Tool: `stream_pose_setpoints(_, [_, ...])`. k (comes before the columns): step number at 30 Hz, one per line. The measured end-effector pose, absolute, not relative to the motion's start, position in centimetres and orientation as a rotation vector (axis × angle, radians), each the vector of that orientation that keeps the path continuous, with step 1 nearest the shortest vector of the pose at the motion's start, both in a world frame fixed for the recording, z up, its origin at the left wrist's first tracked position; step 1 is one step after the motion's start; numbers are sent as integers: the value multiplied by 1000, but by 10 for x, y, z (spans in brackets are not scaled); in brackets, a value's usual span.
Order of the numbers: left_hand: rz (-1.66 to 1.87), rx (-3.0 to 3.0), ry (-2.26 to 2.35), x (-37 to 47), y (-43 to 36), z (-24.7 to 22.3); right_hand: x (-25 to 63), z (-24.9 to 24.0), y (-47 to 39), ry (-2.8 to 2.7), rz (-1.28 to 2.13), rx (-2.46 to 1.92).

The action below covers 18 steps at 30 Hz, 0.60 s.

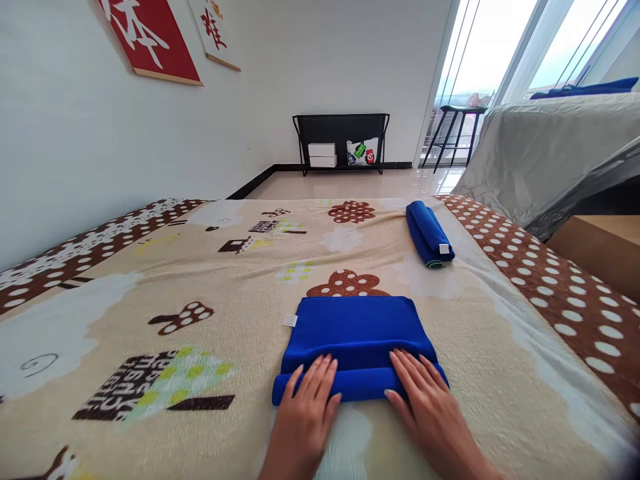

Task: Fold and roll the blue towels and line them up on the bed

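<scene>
A blue towel (pixel 355 320) with a small white tag at its left edge lies in front of me, its near end rolled and its far part flat. My left hand (pixel 307 407) rests on the left part of the roll, fingers stretched out over it. On the right part lies my right hand (pixel 427 403), palm down with its fingers extended. Both thumbs are at the roll's near side. Farther off to the right sits a rolled blue towel (pixel 427 230) with a white tag near its closer end.
Under the towels spreads a patterned fleece blanket (pixel 190 367) with brown polka-dot borders. Beyond it stand a black rack (pixel 341 123) by the wall and a dark stool (pixel 457 127) by the window. At right are a grey cover (pixel 540 140) and a cardboard box (pixel 600 247).
</scene>
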<state>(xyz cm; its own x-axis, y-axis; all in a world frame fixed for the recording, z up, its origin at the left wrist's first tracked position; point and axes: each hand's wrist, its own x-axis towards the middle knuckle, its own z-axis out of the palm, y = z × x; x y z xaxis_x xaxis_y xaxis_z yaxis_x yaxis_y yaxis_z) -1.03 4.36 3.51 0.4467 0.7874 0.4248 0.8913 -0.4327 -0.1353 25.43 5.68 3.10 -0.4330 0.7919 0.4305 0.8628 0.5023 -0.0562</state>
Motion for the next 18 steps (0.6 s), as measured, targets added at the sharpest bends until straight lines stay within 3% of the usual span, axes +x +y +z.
stream_pose_setpoints(5, [-484,-2074,-1706,-53,34,34,287,21,57,-2220,-376,-1525])
stream_pose_setpoints(13, [-465,-2467,-1396,35,49,46,200,39,59,-2344,-157,-1302])
stream_pose_setpoints(18, [-448,-2343,-1663,-15,58,38,256,26,69,-2282,-249,-1543])
